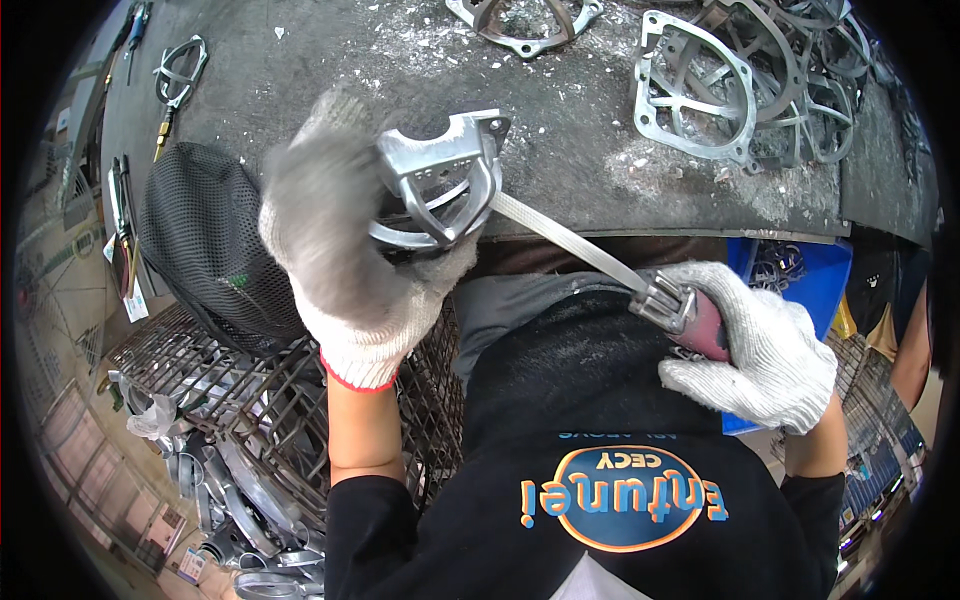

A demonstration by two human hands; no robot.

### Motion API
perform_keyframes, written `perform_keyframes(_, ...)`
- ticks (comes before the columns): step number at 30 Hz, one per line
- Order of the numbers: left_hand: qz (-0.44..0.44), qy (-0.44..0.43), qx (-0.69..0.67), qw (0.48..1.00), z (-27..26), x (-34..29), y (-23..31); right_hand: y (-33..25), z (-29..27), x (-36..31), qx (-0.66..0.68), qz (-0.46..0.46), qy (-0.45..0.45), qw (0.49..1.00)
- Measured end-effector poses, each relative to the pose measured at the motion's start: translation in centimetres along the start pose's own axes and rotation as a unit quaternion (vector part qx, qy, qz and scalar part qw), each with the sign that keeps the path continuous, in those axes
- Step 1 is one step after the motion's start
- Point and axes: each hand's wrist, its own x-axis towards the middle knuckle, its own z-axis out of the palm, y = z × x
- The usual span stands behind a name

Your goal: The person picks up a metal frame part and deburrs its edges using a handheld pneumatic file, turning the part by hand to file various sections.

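My gloved left hand (350, 220), partly smeared by motion, grips a silver cast metal bracket (450, 165) with curved ribs and a bolt hole at its upper corner. The bracket is held up in front of the table's near edge. Wrapped around a red handle is my gloved right hand (760, 345). From that handle a metal clamp-like head and a long flat file (570, 243) reach up to the left. The file's far end meets the bracket's right side; whether it passes inside is hidden.
Dusty metal chips lie on the dark tabletop (300, 60). Several castings (695, 90) are heaped at the far right. A black mesh bag (210, 235) sits left, above a wire basket (270, 410) near more metal parts. A blue bin (830, 285) stands right.
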Motion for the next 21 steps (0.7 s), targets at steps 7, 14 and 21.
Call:
perform_keyframes(7, 0.169, -0.076, 0.183, 0.965, -0.4, 1.5, 3.4, -1.5, 0.1, 1.2, 0.006, -0.013, -0.058, 0.998)
perform_keyframes(14, 0.201, -0.074, 0.158, 0.964, -0.5, 1.6, 2.2, -1.5, -0.2, 2.2, -0.030, 0.007, -0.065, 0.997)
perform_keyframes(21, 0.233, -0.093, 0.120, 0.961, -0.5, 2.4, 1.0, -2.0, -0.3, 3.1, -0.005, 0.006, -0.090, 0.996)
